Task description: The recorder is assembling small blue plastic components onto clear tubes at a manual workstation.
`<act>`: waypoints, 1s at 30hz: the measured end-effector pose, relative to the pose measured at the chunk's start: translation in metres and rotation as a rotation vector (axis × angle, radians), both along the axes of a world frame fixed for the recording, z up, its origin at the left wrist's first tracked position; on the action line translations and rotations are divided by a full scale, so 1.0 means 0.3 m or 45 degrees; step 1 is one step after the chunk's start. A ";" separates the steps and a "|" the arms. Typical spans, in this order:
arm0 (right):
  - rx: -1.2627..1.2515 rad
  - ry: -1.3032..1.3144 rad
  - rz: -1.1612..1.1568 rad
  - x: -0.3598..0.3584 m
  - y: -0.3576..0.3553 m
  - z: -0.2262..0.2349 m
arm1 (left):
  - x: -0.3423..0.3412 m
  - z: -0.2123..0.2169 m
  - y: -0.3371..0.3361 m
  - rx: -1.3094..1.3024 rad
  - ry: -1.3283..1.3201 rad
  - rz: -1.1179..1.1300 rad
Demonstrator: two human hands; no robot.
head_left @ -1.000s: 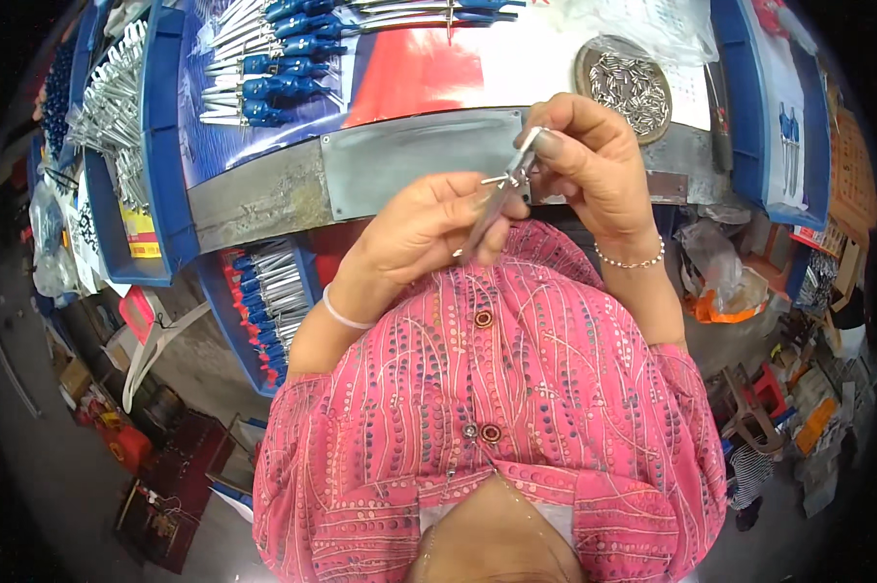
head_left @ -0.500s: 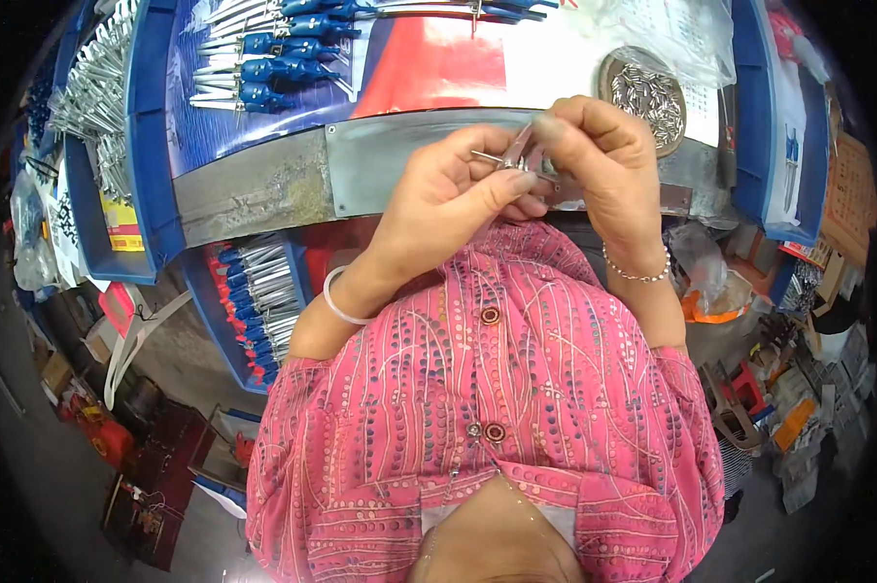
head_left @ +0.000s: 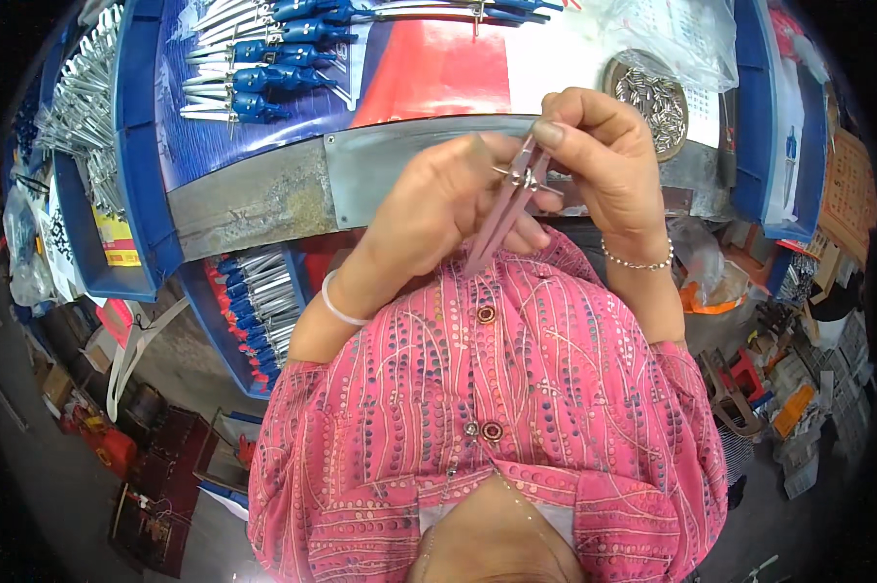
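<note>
Two slim legs of a metal clip (head_left: 498, 206) slant away from a round dish (head_left: 612, 76) of small metal pins (head_left: 657, 109), on the dish's left, their long axis running down toward the wearer's pink shirt (head_left: 409, 389). The right hand (head_left: 608, 160), nearer the dish, pinches the clip's upper end between its fingers; farther from the dish, the left hand (head_left: 433, 199) curls loosely beside the cross pin (head_left: 522, 179), its contact impossible to tell.

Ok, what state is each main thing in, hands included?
Metal piece: tilted, pin across it.
Right hand: pinching the metal piece's upper end.
Left hand: partly behind the metal piece, grip unclear.
Round tray: filled with small metal parts.
Bag: crumpled.
Blue-handled parts: laid in a row.
Left bin: heaped with metal rods.
Lower bin: loaded with blue-ended tubes.
</note>
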State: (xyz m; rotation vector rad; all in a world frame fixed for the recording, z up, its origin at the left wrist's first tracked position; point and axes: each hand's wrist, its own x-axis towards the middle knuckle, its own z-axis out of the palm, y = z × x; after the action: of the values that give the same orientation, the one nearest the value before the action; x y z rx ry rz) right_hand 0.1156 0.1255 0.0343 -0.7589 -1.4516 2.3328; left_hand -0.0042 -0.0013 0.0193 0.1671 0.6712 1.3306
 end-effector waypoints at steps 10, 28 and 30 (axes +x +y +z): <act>-0.005 -0.173 -0.033 -0.021 0.012 0.000 | 0.012 -0.098 0.070 -0.159 -0.850 -0.019; 1.143 -0.541 -0.381 0.168 0.365 0.057 | 0.018 -0.039 0.077 -0.277 -0.786 -0.062; 1.299 -0.661 -0.357 0.162 0.455 0.056 | 0.022 -0.045 0.077 -0.215 -0.807 -0.102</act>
State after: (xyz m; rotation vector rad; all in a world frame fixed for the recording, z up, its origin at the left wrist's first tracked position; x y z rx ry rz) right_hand 0.1641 0.2621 0.0512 -1.1383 -2.2246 0.9542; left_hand 0.0023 0.0219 0.0057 -0.3517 0.2305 1.1545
